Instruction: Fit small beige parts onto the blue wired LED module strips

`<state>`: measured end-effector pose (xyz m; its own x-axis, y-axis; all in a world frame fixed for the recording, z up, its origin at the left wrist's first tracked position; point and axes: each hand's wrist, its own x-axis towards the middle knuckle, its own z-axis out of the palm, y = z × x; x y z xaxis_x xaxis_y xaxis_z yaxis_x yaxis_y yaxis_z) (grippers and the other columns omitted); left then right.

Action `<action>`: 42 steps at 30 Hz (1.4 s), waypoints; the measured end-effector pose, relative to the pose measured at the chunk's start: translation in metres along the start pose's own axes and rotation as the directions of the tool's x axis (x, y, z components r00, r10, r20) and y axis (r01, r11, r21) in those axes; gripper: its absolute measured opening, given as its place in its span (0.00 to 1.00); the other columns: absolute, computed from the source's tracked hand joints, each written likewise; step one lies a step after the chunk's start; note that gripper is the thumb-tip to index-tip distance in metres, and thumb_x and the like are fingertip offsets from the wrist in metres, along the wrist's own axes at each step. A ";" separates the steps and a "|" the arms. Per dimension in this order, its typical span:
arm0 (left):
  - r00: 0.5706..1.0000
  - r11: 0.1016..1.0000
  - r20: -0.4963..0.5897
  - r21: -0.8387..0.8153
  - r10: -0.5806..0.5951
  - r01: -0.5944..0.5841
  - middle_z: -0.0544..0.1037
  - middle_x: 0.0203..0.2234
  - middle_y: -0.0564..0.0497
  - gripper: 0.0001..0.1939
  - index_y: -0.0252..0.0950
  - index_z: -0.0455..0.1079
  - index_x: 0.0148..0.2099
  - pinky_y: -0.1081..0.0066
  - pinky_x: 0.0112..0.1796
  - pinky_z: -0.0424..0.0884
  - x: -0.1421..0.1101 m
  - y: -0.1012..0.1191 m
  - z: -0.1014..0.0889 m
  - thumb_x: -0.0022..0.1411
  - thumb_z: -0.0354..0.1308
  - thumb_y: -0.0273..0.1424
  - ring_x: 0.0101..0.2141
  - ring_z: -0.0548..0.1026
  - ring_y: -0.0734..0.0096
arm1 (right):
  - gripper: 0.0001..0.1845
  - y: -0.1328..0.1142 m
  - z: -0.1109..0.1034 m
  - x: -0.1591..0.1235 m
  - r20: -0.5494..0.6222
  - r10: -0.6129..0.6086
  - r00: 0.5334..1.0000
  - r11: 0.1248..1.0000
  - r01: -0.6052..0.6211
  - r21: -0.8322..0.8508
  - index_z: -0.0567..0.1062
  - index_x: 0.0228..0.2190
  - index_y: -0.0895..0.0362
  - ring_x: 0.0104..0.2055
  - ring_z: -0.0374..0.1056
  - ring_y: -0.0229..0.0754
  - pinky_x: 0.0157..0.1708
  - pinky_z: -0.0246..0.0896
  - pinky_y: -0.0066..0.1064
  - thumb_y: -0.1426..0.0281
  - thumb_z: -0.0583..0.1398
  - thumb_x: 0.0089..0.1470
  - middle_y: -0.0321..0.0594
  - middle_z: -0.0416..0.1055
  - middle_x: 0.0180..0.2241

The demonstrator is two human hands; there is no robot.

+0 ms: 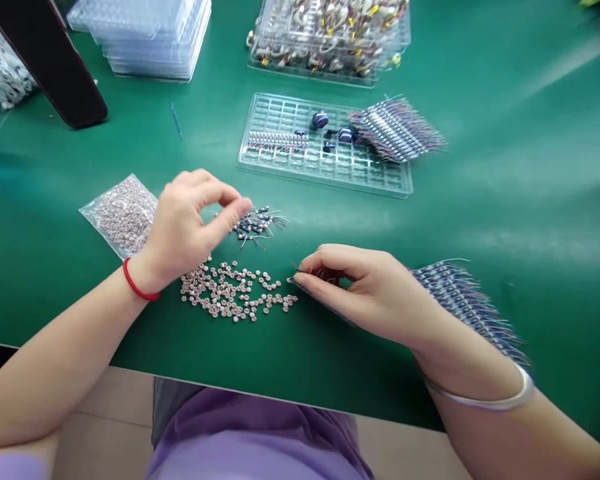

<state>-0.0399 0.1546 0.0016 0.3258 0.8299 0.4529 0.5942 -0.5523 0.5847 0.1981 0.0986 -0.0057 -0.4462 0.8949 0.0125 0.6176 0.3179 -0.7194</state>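
My left hand (193,213), with a red cord at the wrist, hovers over a small pile of dark wired components (253,225). Its thumb and index finger are pinched together; whatever is between them is too small or hidden to make out. Many small round pinkish-silver discs (230,290) lie loose on the table just below that hand. To the right, my right hand (363,287) is closed on a thin dark strip with fine wires (325,305), most of it covered by the fingers. A silver bangle circles the right forearm.
A clear bag of discs (123,217) lies left. Ahead are a clear tray (280,160), bundled wired strips (397,130), stacked empty trays (150,40), trays of wired parts (330,40), a blue stick (177,121) and a black stand (55,67). More strips (467,307) lie right.
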 end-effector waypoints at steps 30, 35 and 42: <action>0.949 0.968 0.309 0.252 -0.069 -0.012 0.77 0.33 0.48 0.10 0.36 0.77 0.34 0.62 0.38 0.61 -0.008 0.006 0.016 0.65 0.57 0.33 0.36 0.71 0.62 | 0.21 0.002 -0.006 0.004 0.012 0.314 0.949 0.851 -0.287 0.441 0.75 0.26 0.56 0.25 0.63 0.38 0.22 0.59 0.27 0.50 0.65 0.48 0.36 0.69 0.23; 0.956 0.963 0.287 0.239 0.055 -0.127 0.76 0.33 0.48 0.09 0.38 0.77 0.35 0.62 0.38 0.59 -0.016 0.013 0.017 0.64 0.58 0.35 0.38 0.69 0.61 | 0.22 0.008 -0.003 0.003 0.040 0.286 0.957 0.887 -0.280 0.367 0.74 0.28 0.57 0.24 0.64 0.39 0.22 0.60 0.29 0.49 0.62 0.51 0.37 0.70 0.23; 0.877 0.968 0.465 0.138 0.122 -0.208 0.75 0.35 0.49 0.11 0.37 0.75 0.35 0.62 0.39 0.59 -0.029 0.032 0.027 0.60 0.63 0.40 0.38 0.69 0.63 | 0.15 0.011 0.001 0.001 -0.026 0.258 0.966 0.950 -0.249 0.188 0.75 0.29 0.56 0.26 0.69 0.42 0.27 0.64 0.32 0.57 0.60 0.55 0.39 0.76 0.26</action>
<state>-0.0107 0.1148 -0.0109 0.7004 0.6967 0.1554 0.6089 -0.6968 0.3791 0.2045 0.1025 -0.0144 -0.2542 0.9546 -0.1556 0.5761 0.0202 -0.8171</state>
